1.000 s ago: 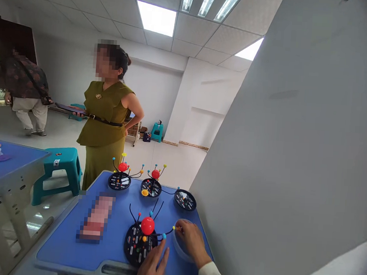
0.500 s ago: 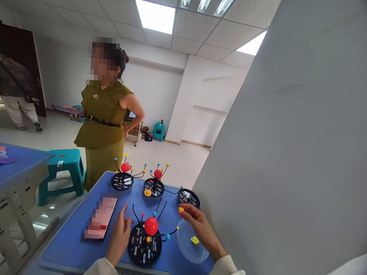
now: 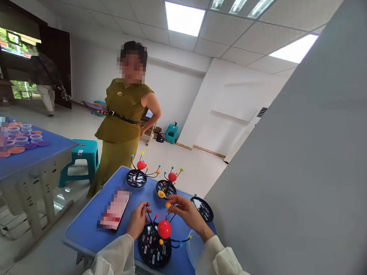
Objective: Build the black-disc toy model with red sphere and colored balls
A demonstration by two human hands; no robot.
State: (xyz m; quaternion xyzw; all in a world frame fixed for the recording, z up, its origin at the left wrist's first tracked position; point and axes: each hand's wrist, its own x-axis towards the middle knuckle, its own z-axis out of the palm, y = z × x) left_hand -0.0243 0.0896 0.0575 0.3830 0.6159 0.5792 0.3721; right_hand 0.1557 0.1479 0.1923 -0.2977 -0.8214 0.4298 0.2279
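A solar system model with a round black base [image 3: 154, 250] stands in front of me on the blue table. Its large red ball [image 3: 164, 229] sits in the middle, with black rods curving out and small coloured balls on some of them. My left hand [image 3: 138, 221] is closed at the model's left side, its fingertips pinching the upper end of a black rod. Between the thumb and fingers of my right hand [image 3: 188, 213] is a small orange ball [image 3: 168, 205], held above the rods behind the red ball. My right forearm partly covers a transparent plastic bowl [image 3: 194, 245].
Two similar models, one with a black base [image 3: 135, 178] and one with a yellow ball [image 3: 161, 194], stand at the back. Another black base [image 3: 204, 209] lies right, near the grey wall. A phone [image 3: 115, 210] lies left. Beyond are a teal stool [image 3: 83, 160] and a standing person [image 3: 125, 108].
My right hand has carried the orange ball leftward from above the bowl to the rods. My left hand has gone from open beside the model to pinching a rod. The view has swung left.
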